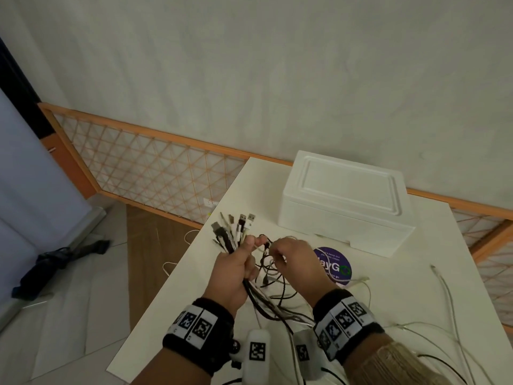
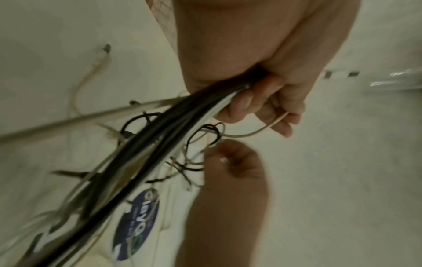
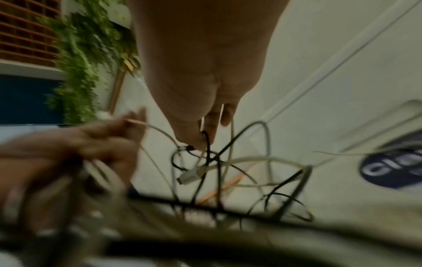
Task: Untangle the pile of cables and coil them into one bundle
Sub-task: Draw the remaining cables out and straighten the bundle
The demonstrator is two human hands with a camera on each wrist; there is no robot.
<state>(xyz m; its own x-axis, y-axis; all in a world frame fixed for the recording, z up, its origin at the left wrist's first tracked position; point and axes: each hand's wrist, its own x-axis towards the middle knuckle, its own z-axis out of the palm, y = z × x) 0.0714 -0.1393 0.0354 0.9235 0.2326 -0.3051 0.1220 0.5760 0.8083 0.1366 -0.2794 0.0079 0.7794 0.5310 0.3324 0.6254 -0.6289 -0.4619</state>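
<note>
My left hand (image 1: 238, 262) grips a thick bunch of black and white cables (image 1: 230, 240), their USB plugs (image 1: 241, 219) fanned out above the fist. In the left wrist view the bunch (image 2: 160, 130) runs out of the curled fingers (image 2: 246, 101), and a thin white cable (image 2: 251, 132) is pinched at the fingertips. My right hand (image 1: 288, 257) pinches thin strands in a loose tangle (image 1: 273, 276) hanging between both hands. The right wrist view shows its fingertips (image 3: 205, 133) on a black strand, with a white plug (image 3: 189, 176) dangling below. More cable trails over the white table (image 1: 194, 287).
A white foam box (image 1: 344, 198) stands at the table's back. A round blue sticker (image 1: 337, 266) lies right of my hands. Loose white cables (image 1: 447, 295) run along the table's right side. The table's left edge drops to the floor, where a dark umbrella (image 1: 58, 259) lies.
</note>
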